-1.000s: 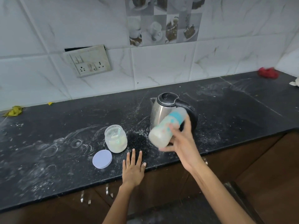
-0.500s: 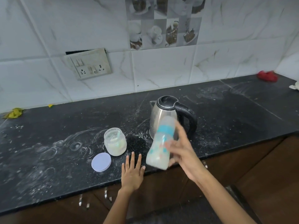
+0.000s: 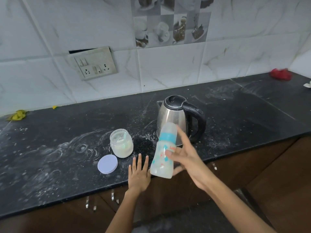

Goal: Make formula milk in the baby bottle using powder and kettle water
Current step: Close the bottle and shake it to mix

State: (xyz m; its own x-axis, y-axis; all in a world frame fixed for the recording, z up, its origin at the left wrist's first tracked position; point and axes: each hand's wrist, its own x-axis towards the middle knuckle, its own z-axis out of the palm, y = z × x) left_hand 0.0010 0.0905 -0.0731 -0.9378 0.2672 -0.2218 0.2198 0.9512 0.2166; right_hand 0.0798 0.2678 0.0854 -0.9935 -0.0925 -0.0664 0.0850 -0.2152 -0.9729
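Right hand [image 3: 185,158] grip closed round capped baby bottle [image 3: 164,152], lower centre of frame, tilted, milky inside; mixing step, judged. Left hand [image 3: 138,175] flat, empty, on bench [image 3: 50,165] edge. Next: check for lumps, stand bottle upright beside kettle [image 3: 175,118]

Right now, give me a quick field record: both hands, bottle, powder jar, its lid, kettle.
right hand: gripping the baby bottle, held above the counter edge
baby bottle: capped, near upright, slightly tilted, milky liquid inside
left hand: flat on the counter, empty
powder jar: open, upright, scoop inside
jar lid: lying flat, in front and left of the jar
kettle: upright behind the bottle, lid closed
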